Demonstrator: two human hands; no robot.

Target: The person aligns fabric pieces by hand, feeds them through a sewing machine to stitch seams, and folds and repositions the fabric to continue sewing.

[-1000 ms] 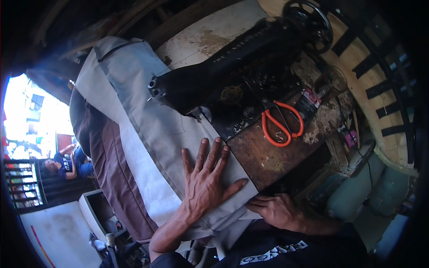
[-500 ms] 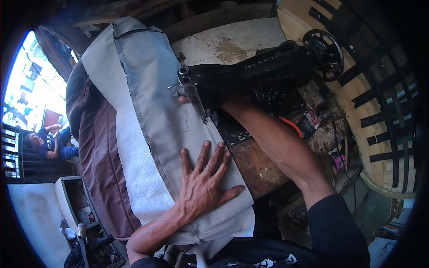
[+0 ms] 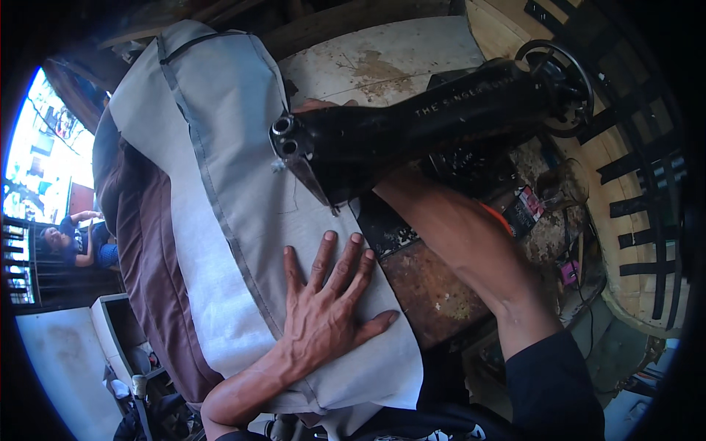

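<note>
My left hand [image 3: 327, 312] lies flat with fingers spread on a pale grey piece of fabric [image 3: 228, 147], which has a dark stitched seam running lengthwise. A black sewing machine [image 3: 412, 121] stands over the fabric's right edge. Beneath its arm passes my right forearm, and a bit of my right hand [image 3: 323, 104] shows beyond the machine's head, at the fabric's far right edge. Most of that hand's fingers are hidden by the machine. Under the grey piece, to the left, hangs brown fabric [image 3: 151, 242] with seams.
The machine's handwheel [image 3: 559, 88] is at the right, near a wooden frame with black straps [image 3: 640, 213]. An orange-handled tool [image 3: 496, 214] lies on the worn table [image 3: 434, 294]. At left are an open cabinet [image 3: 121, 331] and a seated person [image 3: 77, 239].
My right hand has moved from near the needle to the far side of the machine's head. My left hand stays spread on the fabric. The whole view has shifted slightly.
</note>
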